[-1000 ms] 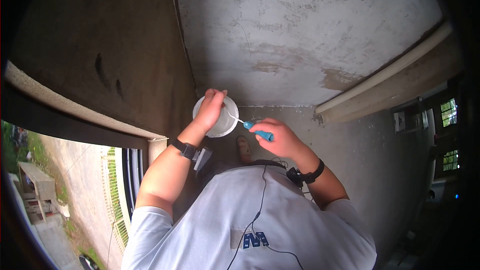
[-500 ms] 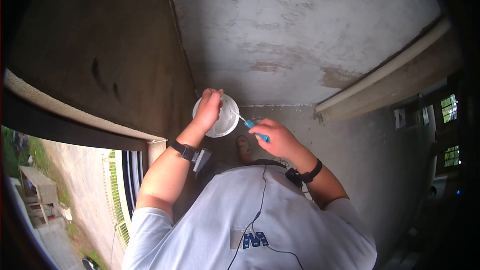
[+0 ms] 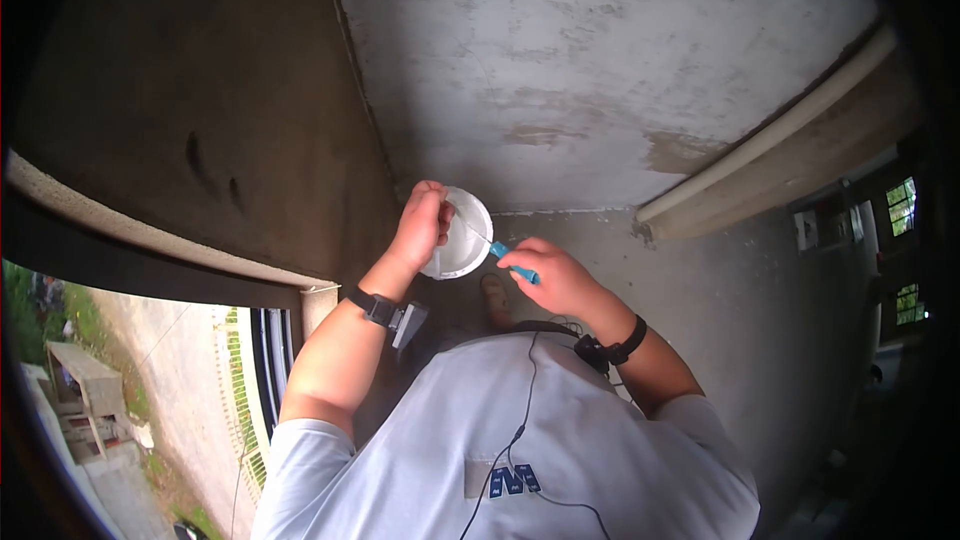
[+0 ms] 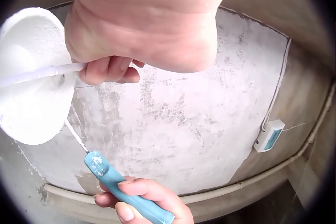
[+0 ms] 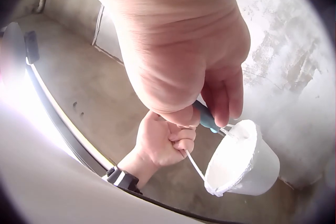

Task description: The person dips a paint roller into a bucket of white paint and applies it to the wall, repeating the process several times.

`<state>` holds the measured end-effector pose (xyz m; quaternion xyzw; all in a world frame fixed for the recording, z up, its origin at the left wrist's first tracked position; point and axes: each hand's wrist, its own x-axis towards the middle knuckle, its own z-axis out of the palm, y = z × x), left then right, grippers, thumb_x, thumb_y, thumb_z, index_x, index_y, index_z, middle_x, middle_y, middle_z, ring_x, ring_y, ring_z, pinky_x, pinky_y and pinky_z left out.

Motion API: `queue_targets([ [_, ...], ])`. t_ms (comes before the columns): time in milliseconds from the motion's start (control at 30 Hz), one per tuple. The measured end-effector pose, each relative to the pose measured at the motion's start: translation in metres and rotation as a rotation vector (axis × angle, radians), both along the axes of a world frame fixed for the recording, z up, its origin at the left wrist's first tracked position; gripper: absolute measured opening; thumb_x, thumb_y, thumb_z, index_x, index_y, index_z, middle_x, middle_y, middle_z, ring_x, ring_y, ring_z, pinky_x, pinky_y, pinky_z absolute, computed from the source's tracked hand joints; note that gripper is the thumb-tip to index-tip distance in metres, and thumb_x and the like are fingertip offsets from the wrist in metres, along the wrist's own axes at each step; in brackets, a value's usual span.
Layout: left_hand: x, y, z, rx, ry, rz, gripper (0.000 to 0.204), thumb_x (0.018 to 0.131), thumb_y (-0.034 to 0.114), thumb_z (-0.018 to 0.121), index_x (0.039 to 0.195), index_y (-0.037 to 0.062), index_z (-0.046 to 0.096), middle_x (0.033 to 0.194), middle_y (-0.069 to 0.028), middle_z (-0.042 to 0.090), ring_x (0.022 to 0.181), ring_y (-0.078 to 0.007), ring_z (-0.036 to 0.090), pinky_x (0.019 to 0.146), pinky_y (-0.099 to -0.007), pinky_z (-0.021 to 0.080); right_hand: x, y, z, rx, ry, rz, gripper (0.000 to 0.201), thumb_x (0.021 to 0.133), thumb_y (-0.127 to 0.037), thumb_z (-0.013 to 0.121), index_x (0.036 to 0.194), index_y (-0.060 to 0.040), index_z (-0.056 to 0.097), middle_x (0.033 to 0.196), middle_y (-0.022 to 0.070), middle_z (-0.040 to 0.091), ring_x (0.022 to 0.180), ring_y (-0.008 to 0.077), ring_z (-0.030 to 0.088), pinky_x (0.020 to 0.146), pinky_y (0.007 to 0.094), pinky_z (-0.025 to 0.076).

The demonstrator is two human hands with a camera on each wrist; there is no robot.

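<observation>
My left hand (image 3: 420, 227) is just left of the middle of the head frame, its fingers (image 4: 113, 70) curled tightly round the thin white bail (image 4: 44, 73) of a white bucket (image 3: 470, 232). The bucket hangs just beside those fingers, on their right in the head frame; in the left wrist frame it fills the left edge, the bail crossing in front of its mouth. White material coats its inside and rim.

My right hand (image 3: 552, 278), right of the middle of the head frame, has its fingers wrapped round the blue handle (image 4: 134, 198) of a tool, leaving no gap I can see. In the lower middle of the left wrist frame the handle's butt sticks out past my fingers, and white smears mark its upper end. From there a slim shaft (image 4: 76, 134) points up and left to the bucket, and in the head frame it passes over the rim into the mouth. I cannot tell whether its tip touches the inside. A patchy pale wall (image 3: 600, 60) fills the top of the head frame.
</observation>
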<state>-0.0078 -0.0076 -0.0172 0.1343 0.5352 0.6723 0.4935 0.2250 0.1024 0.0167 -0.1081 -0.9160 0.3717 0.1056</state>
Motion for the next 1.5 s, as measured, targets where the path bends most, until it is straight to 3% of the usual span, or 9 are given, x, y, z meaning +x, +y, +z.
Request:
queue_targets([
  [267, -0.002, 0.001, -0.006, 0.007, -0.054, 0.047, 0.02, 0.095, 0.032, 0.052, 0.108, 0.0174, 0.045, 0.074, 0.0016, 0.049, 0.056, -0.0069, 0.037, 0.049, -0.0254, 0.03, 0.009, 0.0, 0.0, 0.034, 0.009, 0.046, 0.025, 0.087, -0.005, 0.068, 0.111, -0.0116, 0.068, 0.103, 0.0096, 0.062, 0.09, 0.0286, 0.063, 0.078, 0.0369, 0.052],
  [567, -0.002, 0.001, -0.01, 0.033, -0.103, 0.075, 0.022, 0.094, 0.032, 0.053, 0.108, 0.0181, 0.043, 0.077, 0.0014, 0.05, 0.056, -0.0072, 0.037, 0.05, -0.0259, 0.031, 0.01, -0.004, -0.002, 0.079, 0.054, -0.002, 0.023, 0.086, -0.005, 0.067, 0.108, -0.0112, 0.069, 0.101, 0.0102, 0.063, 0.089, 0.0306, 0.063, 0.076, 0.0391, 0.052],
  [767, -0.005, 0.001, -0.016, 0.102, -0.083, -0.022, 0.013, 0.092, 0.024, 0.048, 0.102, 0.0168, 0.044, 0.078, 0.0013, 0.049, 0.057, -0.0073, 0.036, 0.051, -0.0259, 0.032, 0.004, -0.002, 0.002, 0.116, 0.075, 0.005, 0.025, 0.086, -0.005, 0.067, 0.109, -0.0124, 0.068, 0.102, 0.01, 0.063, 0.089, 0.0305, 0.063, 0.076, 0.0389, 0.053],
  [833, -0.001, -0.001, -0.009, 0.115, -0.043, -0.056, 0.006, 0.091, 0.023, 0.047, 0.093, 0.0187, 0.044, 0.079, 0.0009, 0.05, 0.057, -0.0077, 0.032, 0.05, -0.025, 0.027, 0.0, -0.002, 0.002, 0.094, 0.066, 0.005, 0.025, 0.086, -0.005, 0.067, 0.11, -0.0124, 0.068, 0.102, 0.01, 0.063, 0.089, 0.0305, 0.063, 0.077, 0.039, 0.053],
  [1067, -0.004, 0.0, -0.017, 0.121, -0.056, -0.027, 0.005, 0.091, 0.022, 0.047, 0.094, 0.0184, 0.044, 0.078, 0.0008, 0.049, 0.056, -0.0074, 0.032, 0.05, -0.0249, 0.026, 0.001, -0.003, -0.001, 0.039, 0.053, 0.014, 0.026, 0.086, -0.005, 0.067, 0.111, -0.0116, 0.067, 0.102, 0.0104, 0.062, 0.089, 0.0305, 0.063, 0.077, 0.0388, 0.052],
  [1133, -0.005, 0.001, -0.019, 0.1, -0.074, -0.013, 0.01, 0.091, 0.021, 0.047, 0.1, 0.0163, 0.045, 0.076, 0.0009, 0.049, 0.057, -0.0079, 0.035, 0.05, -0.026, 0.031, 0.005, -0.002, 0.001, 0.036, 0.05, 0.009, 0.026, 0.086, -0.005, 0.066, 0.111, -0.0111, 0.067, 0.102, 0.0103, 0.062, 0.089, 0.0302, 0.063, 0.078, 0.0385, 0.052],
  [1500, -0.003, 0.004, -0.027, 0.084, -0.125, 0.032, 0.009, 0.09, 0.024, 0.049, 0.096, 0.0181, 0.044, 0.076, 0.0008, 0.049, 0.055, -0.0077, 0.034, 0.049, -0.0267, 0.031, 0.024, -0.012, 0.002, 0.017, 0.081, -0.048, 0.027, 0.084, 0.001, 0.067, 0.109, -0.0075, 0.067, 0.105, 0.0098, 0.062, 0.091, 0.0276, 0.063, 0.079, 0.0355, 0.052],
])
